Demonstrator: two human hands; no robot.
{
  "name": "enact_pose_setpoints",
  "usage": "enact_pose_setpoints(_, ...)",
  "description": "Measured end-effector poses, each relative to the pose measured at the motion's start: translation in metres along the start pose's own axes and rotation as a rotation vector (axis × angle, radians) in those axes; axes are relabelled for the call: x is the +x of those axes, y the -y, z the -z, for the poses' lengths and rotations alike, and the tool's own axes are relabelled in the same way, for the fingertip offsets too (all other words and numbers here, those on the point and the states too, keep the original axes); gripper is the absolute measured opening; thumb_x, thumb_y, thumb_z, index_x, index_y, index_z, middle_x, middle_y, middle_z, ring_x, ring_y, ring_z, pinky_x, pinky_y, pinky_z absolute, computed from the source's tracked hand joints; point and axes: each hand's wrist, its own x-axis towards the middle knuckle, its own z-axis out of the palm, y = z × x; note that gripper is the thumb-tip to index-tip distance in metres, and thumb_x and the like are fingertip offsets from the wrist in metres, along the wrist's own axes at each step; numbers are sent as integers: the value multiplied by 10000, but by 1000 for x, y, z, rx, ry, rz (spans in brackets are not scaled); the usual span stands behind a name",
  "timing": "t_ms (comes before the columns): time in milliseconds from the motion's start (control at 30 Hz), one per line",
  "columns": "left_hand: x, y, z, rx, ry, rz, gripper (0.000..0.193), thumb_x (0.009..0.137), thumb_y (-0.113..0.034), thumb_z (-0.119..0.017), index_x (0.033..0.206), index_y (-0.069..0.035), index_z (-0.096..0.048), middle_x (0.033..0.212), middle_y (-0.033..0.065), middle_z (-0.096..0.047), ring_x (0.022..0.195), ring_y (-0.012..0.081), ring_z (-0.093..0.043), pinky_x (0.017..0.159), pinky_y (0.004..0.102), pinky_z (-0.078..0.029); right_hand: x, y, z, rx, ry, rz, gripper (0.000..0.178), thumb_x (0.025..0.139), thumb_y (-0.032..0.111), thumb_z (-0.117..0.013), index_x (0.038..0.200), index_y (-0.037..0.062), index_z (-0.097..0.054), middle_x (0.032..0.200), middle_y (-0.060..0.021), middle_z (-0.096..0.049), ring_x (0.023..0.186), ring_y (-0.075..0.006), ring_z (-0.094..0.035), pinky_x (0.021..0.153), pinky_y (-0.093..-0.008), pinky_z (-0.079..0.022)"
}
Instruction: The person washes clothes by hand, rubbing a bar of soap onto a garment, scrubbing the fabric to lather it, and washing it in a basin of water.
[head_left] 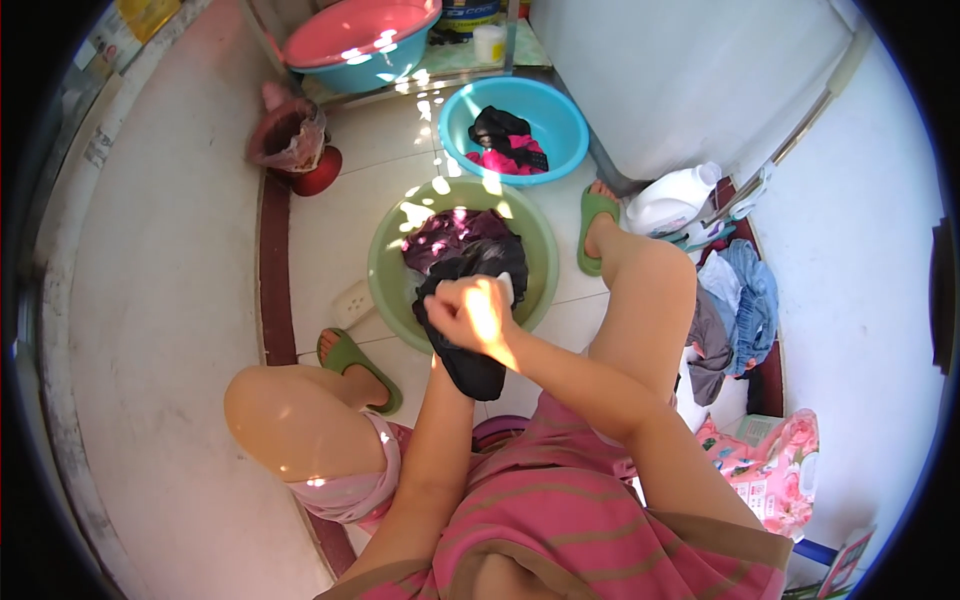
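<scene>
A long piece of black cloth hangs over the near rim of a green basin between my feet. My right hand is closed on top of this cloth. A small white piece, like a bar of soap, shows at the hand's edge, mostly hidden by it. My left forearm reaches up under the black cloth, which covers my left hand, so its fingers do not show. Dark purple wet cloth lies in the basin beyond my right hand, bunched against more black fabric.
Beyond stands a blue basin with black and pink clothes. A white jug and piled clothes lie at the right wall. At the left are a red bin and a white power strip. Stacked basins sit on a shelf.
</scene>
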Motion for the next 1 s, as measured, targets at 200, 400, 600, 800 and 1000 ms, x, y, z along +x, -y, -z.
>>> enact_pose_setpoints(200, 6, 25, -26, 721, -718, 26, 215, 879, -257, -499, 690, -163, -458, 667, -13, -445, 674, 152, -504, 667, 305, -420, 12, -99, 6, -224, -394, -281, 154, 790, 184, -618, 701, 73, -559, 699, -131, -570, 610, -341, -573, 558, -436, -453)
enact_pose_setpoints(400, 1, 2, -48, 887, -495, -40, 188, 885, -290, -492, 746, -165, -473, 732, -5, -450, 730, 159, -497, 692, 306, -416, -10, -68, -20, -421, -277, -576, 415, 760, 316, -701, 1045, 96, -493, 1061, -107, -451, 1043, -323, -447, 762, -486, -414)
enact_pose_setpoints(600, 2, -7, -54, 946, -398, -75, 179, 891, -323, -485, 803, -167, -488, 797, 4, -455, 785, 167, -490, 717, 308, -412, -9, -60, -4, -223, -6, -555, 514, 760, 299, -712, 1163, 55, -509, 1057, -131, -452, 978, -330, -519, 772, -445, -463)
enact_pose_setpoints(800, 9, -5, -58, 946, -447, -70, 192, 897, -356, -478, 859, -169, -502, 862, 13, -459, 841, 175, -484, 742, 309, -408, -1, -9, 20, -74, 236, 181, 385, 776, 286, -671, 1118, 146, -566, 958, -109, -517, 925, -309, -495, 828, -445, -364)
enact_pose_setpoints(1000, 9, 38, -44, 766, -618, 113, 222, 903, -389, -471, 916, -171, -517, 927, 21, -464, 896, 183, -477, 768, 311, -403, 8, -139, 4, -440, -148, -680, 302, 836, 360, -605, 1024, 127, -570, 959, -146, -581, 936, -370, -541, 780, -466, -420)
